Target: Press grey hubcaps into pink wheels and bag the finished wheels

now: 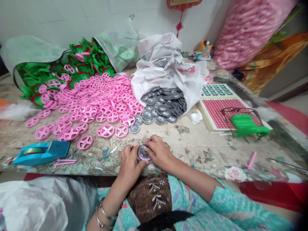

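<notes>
Near the table's front edge, a grey plastic wheel disc [143, 152] sits against a pink ring [144, 158] whose edge shows beneath it. My left hand [131, 162] is closed around the left side of this pair, thumb at the lower rim. My right hand [157, 150] grips it from the right, with fingers over the top and on the disc's face. Just beyond my hands lie loose grey discs [134, 128] and pink four-spoked wheels [121, 131]. A large heap of pink wheels [96, 102] spreads to the left, and a pile of grey discs [166, 102] spills from a white sack [168, 72].
A blue tape dispenser [42, 154] stands at front left. Green plastic parts [81, 57] spill from a bag at the back left. Sticker sheets [226, 112] carry eyeglasses [225, 110] and a green piece [249, 125]. Pink parts fill a tall bag [247, 32] at right.
</notes>
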A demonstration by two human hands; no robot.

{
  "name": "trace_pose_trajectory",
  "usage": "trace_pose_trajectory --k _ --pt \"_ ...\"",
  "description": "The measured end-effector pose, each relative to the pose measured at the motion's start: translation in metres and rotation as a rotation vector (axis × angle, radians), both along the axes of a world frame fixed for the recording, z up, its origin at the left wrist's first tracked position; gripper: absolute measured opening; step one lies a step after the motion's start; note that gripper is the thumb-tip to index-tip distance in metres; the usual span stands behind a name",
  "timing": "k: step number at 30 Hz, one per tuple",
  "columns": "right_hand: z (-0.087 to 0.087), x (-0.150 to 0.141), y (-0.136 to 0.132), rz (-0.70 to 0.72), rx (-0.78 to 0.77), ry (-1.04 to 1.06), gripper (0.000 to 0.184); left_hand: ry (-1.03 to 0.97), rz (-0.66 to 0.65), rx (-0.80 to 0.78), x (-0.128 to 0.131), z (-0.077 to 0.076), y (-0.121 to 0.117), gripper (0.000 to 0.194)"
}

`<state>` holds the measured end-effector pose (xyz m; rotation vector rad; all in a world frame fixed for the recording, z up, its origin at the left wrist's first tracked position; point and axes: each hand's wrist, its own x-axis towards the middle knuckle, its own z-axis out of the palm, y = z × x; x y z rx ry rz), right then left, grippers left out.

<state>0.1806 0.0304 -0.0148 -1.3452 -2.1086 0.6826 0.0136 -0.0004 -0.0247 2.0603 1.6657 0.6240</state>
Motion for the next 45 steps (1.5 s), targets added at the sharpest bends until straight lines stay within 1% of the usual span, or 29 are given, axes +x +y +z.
trace_pose_trajectory --k 2,4,9,12,14,16,18,21,23,26,28,31,34,36,38,40,42,44,45 --pt "0.003 0.001 0.002 0.043 -0.014 -0.055 0.023 0.001 -0.003 -0.017 0.000 0.000 0.000 0.053" --pt "0.005 0.004 0.005 0.066 -0.053 -0.046 0.022 -0.001 -0.010 -0.013 -0.001 -0.002 0.000 0.054" --pt "0.006 0.010 0.012 0.053 -0.140 0.132 0.018 -0.025 -0.054 0.033 -0.003 -0.008 -0.002 0.054" --pt "0.005 0.010 0.014 0.011 -0.244 0.185 0.027 -0.042 -0.083 0.056 -0.004 -0.009 -0.002 0.053" --pt "0.006 0.011 0.015 0.013 -0.279 0.175 0.031 -0.057 -0.102 0.064 -0.004 -0.008 -0.002 0.052" --pt "0.007 0.011 0.015 0.047 -0.296 0.171 0.030 -0.070 -0.102 0.071 -0.004 -0.007 -0.003 0.050" --pt "0.007 0.012 0.015 0.098 -0.354 0.206 0.025 -0.077 -0.082 0.069 -0.003 -0.006 -0.003 0.048" --pt "0.006 0.013 0.012 0.137 -0.470 0.309 0.023 -0.071 -0.045 0.052 -0.003 -0.006 -0.004 0.053" --pt "0.006 0.012 0.008 0.127 -0.509 0.413 0.024 -0.083 -0.030 0.036 -0.003 -0.007 -0.003 0.053" --pt "0.008 0.010 0.001 0.105 -0.542 0.592 0.022 -0.152 -0.040 0.016 -0.005 -0.008 -0.001 0.037" --pt "0.008 0.009 -0.001 0.095 -0.534 0.620 0.022 -0.217 -0.047 0.008 -0.007 -0.008 0.000 0.029" --pt "0.008 0.007 -0.004 0.098 -0.471 0.469 0.022 -0.286 -0.030 -0.013 -0.009 -0.006 0.000 0.027" --pt "0.010 0.003 -0.009 0.107 -0.359 0.320 0.022 -0.301 -0.028 -0.050 -0.010 -0.003 -0.003 0.027" --pt "0.011 0.000 -0.011 0.105 -0.292 0.283 0.024 -0.322 -0.012 -0.060 -0.010 -0.001 -0.005 0.028" --pt "0.010 -0.003 -0.011 0.089 -0.291 0.286 0.023 -0.345 0.011 -0.059 -0.011 -0.001 -0.005 0.027" --pt "0.008 -0.005 -0.009 0.052 -0.399 0.385 0.020 -0.358 0.017 -0.064 -0.011 -0.001 -0.005 0.024" --pt "0.004 -0.005 -0.006 0.005 -0.567 0.563 0.018 -0.378 0.020 -0.070 -0.010 -0.002 -0.005 0.025" --pt "0.001 -0.006 -0.006 -0.023 -0.717 0.730 0.022 -0.407 0.028 -0.071 -0.010 -0.002 -0.005 0.028" --pt "0.000 -0.006 -0.006 -0.025 -0.766 0.783 0.025 -0.424 0.034 -0.072 -0.010 -0.003 -0.006 0.030"
